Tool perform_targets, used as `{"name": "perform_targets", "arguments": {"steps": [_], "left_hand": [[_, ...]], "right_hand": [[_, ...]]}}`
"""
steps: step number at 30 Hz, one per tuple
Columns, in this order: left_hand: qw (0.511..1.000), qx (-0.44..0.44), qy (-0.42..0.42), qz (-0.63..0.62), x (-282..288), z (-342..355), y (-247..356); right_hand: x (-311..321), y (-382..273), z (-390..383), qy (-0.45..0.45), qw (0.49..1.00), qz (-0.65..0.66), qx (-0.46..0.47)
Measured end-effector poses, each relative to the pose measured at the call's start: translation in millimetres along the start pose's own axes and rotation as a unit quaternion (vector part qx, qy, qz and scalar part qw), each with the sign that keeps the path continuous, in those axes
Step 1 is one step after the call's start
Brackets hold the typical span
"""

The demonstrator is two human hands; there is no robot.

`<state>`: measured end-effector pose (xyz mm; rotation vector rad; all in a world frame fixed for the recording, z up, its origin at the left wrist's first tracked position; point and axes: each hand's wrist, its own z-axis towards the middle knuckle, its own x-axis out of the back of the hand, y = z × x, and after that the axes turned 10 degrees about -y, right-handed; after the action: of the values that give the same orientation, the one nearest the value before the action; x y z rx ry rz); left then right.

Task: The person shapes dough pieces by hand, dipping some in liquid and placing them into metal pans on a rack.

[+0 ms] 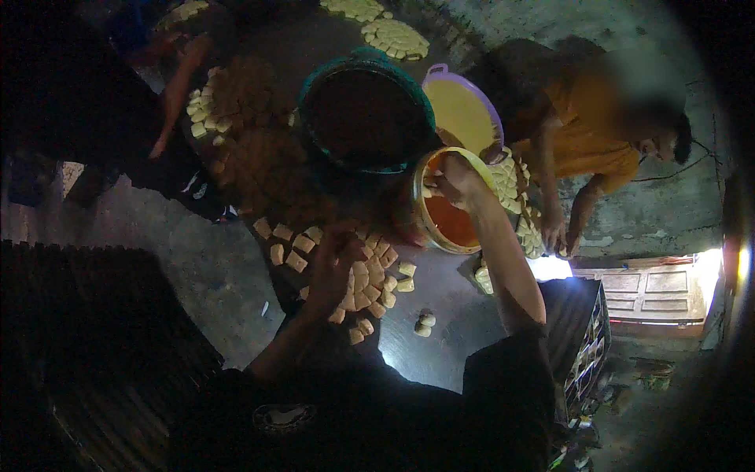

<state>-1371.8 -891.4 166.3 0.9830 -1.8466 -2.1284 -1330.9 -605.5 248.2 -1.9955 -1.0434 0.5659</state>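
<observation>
My right hand (452, 177) reaches into a yellow-rimmed bucket (484, 169) of orange liquid (452, 220), its bent fingers around small pale pieces that look like dough. My left hand (336, 256), dim and with curled fingers, is over a cluster of tan dough pieces (366, 283) on the dark metal tabletop (429, 354); what it holds, if anything, is unclear. A few paler pieces (406, 277) lie apart, right of the cluster.
A large teal tub (362, 118) and purple-rimmed basin (468, 118) stand beyond the bucket. Dough piles (393, 39) line the table. A person in orange (590, 157) works at right, another person's arm (177, 102) at left. A dark rack (574, 338) adjoins the right side.
</observation>
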Motion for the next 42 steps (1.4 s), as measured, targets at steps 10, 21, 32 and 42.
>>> {"name": "perform_targets", "arguments": {"steps": [10, 21, 32, 42], "left_hand": [[0.996, 0.043, -0.059, -0.05, -29.8, 13.0, 23.7], [0.91, 0.113, -0.221, -0.333, -105.8, -39.8, 67.3], [0.817, 0.218, -0.237, -0.478, -196.5, -118.8, 43.6], [0.959, -0.03, -0.278, -0.046, -268.2, -193.4, 26.8]], "right_hand": [[-12.8, 55.3, -68.4, 0.071, 0.973, -0.006, 0.218], [-62.5, 93.7, -227.4, -0.034, 0.881, 0.258, 0.395], [2.9, 200.1, -342.7, 0.041, 0.865, 0.233, 0.442], [23.9, 236.0, -428.1, 0.288, 0.751, -0.281, 0.524]]}}
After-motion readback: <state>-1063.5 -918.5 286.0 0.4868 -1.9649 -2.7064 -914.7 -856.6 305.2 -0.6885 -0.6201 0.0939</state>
